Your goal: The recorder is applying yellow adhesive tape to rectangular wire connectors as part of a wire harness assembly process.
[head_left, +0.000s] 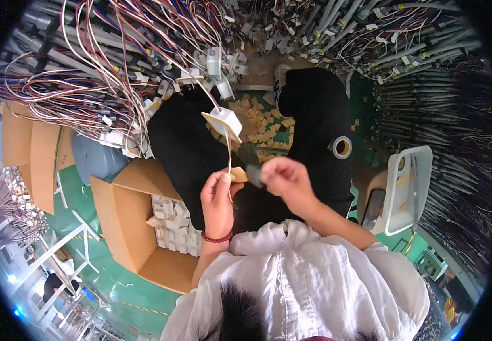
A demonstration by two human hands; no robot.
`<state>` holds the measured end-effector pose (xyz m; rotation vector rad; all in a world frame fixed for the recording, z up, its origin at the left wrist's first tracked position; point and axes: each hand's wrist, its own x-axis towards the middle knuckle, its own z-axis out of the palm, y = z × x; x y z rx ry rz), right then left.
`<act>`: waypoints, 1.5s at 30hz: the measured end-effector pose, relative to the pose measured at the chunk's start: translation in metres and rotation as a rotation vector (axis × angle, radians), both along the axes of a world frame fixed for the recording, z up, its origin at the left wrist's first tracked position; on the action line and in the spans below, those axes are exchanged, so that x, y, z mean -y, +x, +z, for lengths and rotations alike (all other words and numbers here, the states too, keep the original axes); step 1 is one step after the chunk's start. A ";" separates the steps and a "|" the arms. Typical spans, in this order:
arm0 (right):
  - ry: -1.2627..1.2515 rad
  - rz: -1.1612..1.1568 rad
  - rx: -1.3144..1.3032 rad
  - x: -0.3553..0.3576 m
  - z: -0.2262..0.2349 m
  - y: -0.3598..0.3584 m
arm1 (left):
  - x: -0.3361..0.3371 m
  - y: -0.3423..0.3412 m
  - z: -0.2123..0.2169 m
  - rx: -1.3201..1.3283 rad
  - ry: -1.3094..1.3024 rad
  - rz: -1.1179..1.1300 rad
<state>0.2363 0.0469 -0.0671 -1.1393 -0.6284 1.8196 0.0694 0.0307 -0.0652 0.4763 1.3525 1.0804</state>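
Fingers of my left grip (217, 199) pinch a thin white wire (229, 162) with a tan tag (238, 175), at nine o'clock from my right grip (285, 181), which clamps a dark strip (253, 173) beneath the white connector (223, 122).

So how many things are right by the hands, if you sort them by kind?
Hands: 2, left hand and right hand
White plastic connector on wires: 1
Small tan piece held in the fingers: 1
Tape roll: 1
Open cardboard box: 1
White tray: 1
Total: 7
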 end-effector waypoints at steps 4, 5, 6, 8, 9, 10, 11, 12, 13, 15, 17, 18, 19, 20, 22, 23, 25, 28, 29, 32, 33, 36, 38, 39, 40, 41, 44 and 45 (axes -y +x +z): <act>-0.066 -0.304 -0.207 -0.021 -0.012 0.034 | -0.011 -0.010 0.000 0.081 -0.026 -0.027; -0.091 -0.304 -0.141 -0.025 -0.015 0.037 | -0.011 -0.010 0.001 0.099 -0.014 -0.057; -0.123 -0.249 -0.070 -0.027 -0.018 0.038 | -0.012 -0.008 0.001 0.101 0.017 -0.069; -0.112 -0.116 -0.056 -0.028 -0.021 0.029 | -0.013 -0.004 0.003 0.123 -0.018 -0.107; -0.113 -0.011 0.001 -0.030 -0.022 0.023 | -0.011 -0.003 0.004 0.099 -0.046 -0.122; -0.116 -0.017 -0.010 -0.031 -0.023 0.015 | -0.011 -0.001 0.006 0.059 -0.013 -0.143; -0.134 -0.019 0.005 -0.034 -0.023 0.010 | -0.010 0.000 0.007 0.072 -0.010 -0.156; -0.126 0.039 -0.008 -0.038 -0.023 0.005 | -0.009 0.001 0.008 0.067 -0.020 -0.162; -0.092 0.071 -0.028 -0.040 -0.023 0.001 | -0.009 0.001 0.009 0.031 0.019 -0.158; -0.109 0.099 -0.040 -0.044 -0.020 -0.004 | -0.008 0.001 0.011 0.002 0.070 -0.160; -0.101 0.067 -0.020 -0.045 -0.017 -0.006 | -0.009 0.000 0.011 -0.067 0.099 -0.160; -0.106 0.073 -0.013 -0.044 -0.016 -0.006 | -0.009 0.000 0.011 -0.135 0.132 -0.162; -0.073 0.086 -0.022 -0.043 -0.016 -0.007 | -0.009 0.001 0.010 -0.133 0.133 -0.157; -0.041 0.083 -0.027 -0.042 -0.015 -0.007 | -0.008 0.001 0.010 -0.106 0.121 -0.144; -0.034 0.113 -0.062 -0.040 -0.016 -0.009 | -0.008 0.003 0.009 -0.076 0.109 -0.131; -0.025 0.125 -0.096 -0.039 -0.016 -0.009 | -0.007 0.003 0.009 -0.069 0.095 -0.123; -0.030 0.131 -0.095 -0.038 -0.017 -0.010 | -0.006 0.004 0.009 -0.064 0.081 -0.112; -0.037 0.131 -0.106 -0.037 -0.018 -0.011 | -0.005 0.003 0.011 -0.071 0.083 -0.102; -0.034 0.117 -0.114 -0.036 -0.019 -0.012 | -0.005 0.004 0.011 -0.092 0.089 -0.102; -0.049 0.091 -0.114 -0.036 -0.019 -0.013 | -0.005 0.004 0.012 -0.096 0.114 -0.099; -0.048 0.099 -0.119 -0.036 -0.019 -0.014 | -0.005 0.004 0.013 -0.077 0.137 -0.091; -0.055 0.047 -0.112 -0.036 -0.018 -0.014 | -0.004 0.005 0.013 -0.095 0.151 -0.096; -0.068 0.028 -0.080 -0.036 -0.016 -0.014 | -0.005 0.006 0.013 -0.086 0.136 -0.098; -0.075 0.035 -0.081 -0.036 -0.015 -0.014 | -0.005 0.006 0.013 -0.072 0.132 -0.089; -0.068 0.047 -0.101 -0.035 -0.013 -0.014 | -0.005 0.007 0.013 -0.078 0.122 -0.099; -0.052 0.053 -0.126 -0.035 -0.012 -0.014 | -0.005 0.008 0.012 -0.076 0.100 -0.078; -0.037 0.062 -0.109 -0.035 -0.009 -0.015 | -0.003 0.009 0.010 -0.016 0.047 -0.051; -0.037 0.063 -0.109 -0.035 -0.008 -0.014 | -0.003 0.009 0.010 0.055 0.023 -0.038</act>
